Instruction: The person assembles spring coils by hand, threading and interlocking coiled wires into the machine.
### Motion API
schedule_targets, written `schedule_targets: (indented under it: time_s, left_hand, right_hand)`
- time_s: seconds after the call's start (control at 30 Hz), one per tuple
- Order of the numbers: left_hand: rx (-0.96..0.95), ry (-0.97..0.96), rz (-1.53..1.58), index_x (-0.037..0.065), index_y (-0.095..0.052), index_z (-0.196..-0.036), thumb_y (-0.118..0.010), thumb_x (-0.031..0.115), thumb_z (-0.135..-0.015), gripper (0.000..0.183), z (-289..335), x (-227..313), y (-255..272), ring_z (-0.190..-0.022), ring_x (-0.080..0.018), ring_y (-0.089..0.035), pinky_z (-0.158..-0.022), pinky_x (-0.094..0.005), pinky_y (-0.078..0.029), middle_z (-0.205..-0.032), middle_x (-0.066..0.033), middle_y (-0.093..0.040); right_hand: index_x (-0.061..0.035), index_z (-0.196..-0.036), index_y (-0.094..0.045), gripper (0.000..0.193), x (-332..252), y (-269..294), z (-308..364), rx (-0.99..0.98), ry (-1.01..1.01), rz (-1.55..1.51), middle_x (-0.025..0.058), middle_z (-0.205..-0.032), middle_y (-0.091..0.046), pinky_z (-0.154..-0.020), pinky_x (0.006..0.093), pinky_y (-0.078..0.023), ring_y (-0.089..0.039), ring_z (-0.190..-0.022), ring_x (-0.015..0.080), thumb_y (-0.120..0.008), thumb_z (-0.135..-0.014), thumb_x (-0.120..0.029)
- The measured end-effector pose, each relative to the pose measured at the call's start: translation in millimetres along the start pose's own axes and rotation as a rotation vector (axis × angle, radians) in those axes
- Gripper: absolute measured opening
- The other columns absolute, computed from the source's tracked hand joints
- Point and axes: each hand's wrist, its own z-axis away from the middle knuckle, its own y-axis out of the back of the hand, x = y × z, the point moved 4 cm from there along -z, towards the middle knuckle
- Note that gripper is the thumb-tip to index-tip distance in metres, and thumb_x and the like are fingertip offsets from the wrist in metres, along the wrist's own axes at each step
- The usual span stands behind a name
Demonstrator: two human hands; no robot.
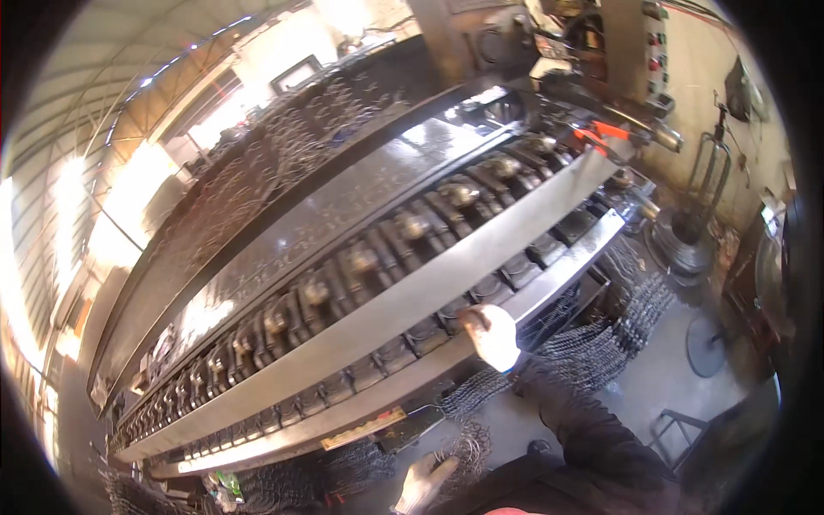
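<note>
A long machine fills the middle, with a row of dark metal mechanisms (415, 225) behind a flat steel bar (429, 273). Below that bar runs a lower metal rail (566, 260). My right hand (491, 335) reaches to this rail, its fingers bent in at the small slots; glare washes out the hand, and anything pinched in it cannot be made out. Low in the view, my left hand (421, 483) is closed on a bunch of curved wire pieces (468, 448), which hangs beside my dark clothing.
Woven wire mesh (592, 348) lies in folds under and beside the machine. On the right stand a coil of wire (681, 245) and a round metal disc (705, 347). Many curved wire pieces (300, 142) hang along the dark far panel. An orange-red part (601, 136) sits at the bar's far end.
</note>
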Motion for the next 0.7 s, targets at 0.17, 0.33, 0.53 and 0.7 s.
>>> schedule_targets:
  time_s: [0.17, 0.33, 0.53, 0.7]
  left_hand:
    - [-0.045, 0.106, -0.196, -0.005, -0.071, -0.110, -0.071, 0.031, -0.095, 0.038, -36.9, -4.7, -44.9, -0.081, -0.0125, -0.064, -0.076, -0.0335, -0.053, -0.087, -0.0120, -0.074]
    - [-0.056, -0.232, -0.188, 0.000, -0.069, -0.120, -0.063, 0.019, -0.098, 0.029, -33.9, -2.9, -76.7, -0.103, -0.0405, -0.066, -0.090, -0.0446, -0.052, -0.114, -0.0240, -0.069]
    - [-0.110, -0.292, -0.324, 0.001, -0.068, -0.122, -0.061, 0.002, -0.090, 0.033, -46.7, 1.0, -94.3, -0.099, -0.0467, -0.064, -0.086, -0.0502, -0.053, -0.114, -0.0282, -0.066]
    - [-0.152, -0.359, -0.359, 0.000, -0.066, -0.124, -0.061, -0.003, -0.087, 0.038, -51.3, 12.5, -112.8, -0.096, -0.0467, -0.064, -0.084, -0.0496, -0.055, -0.111, -0.0291, -0.065]
  right_hand:
    - [-0.0078, -0.098, -0.078, 0.021, 8.3, 19.4, -6.5, -0.037, 0.088, -0.038, 0.0148, -0.093, -0.075, -0.078, 0.0404, -0.057, -0.072, -0.087, 0.0336, -0.070, -0.088, -0.024]
    - [-0.0147, -0.108, -0.076, 0.031, 17.4, 19.0, -8.9, -0.233, 0.062, -0.105, 0.0124, -0.103, -0.074, -0.088, 0.0434, -0.056, -0.069, -0.100, 0.0328, -0.066, -0.088, -0.036]
    - [-0.0088, -0.104, -0.075, 0.037, 21.1, 25.7, -8.0, -0.247, 0.043, -0.140, 0.0164, -0.099, -0.072, -0.085, 0.0457, -0.055, -0.069, -0.096, 0.0367, -0.060, -0.093, -0.041]
    - [-0.0080, -0.102, -0.073, 0.036, 20.3, 40.0, -5.8, -0.228, 0.039, -0.149, 0.0163, -0.097, -0.071, -0.086, 0.0459, -0.054, -0.068, -0.095, 0.0367, -0.060, -0.093, -0.040]
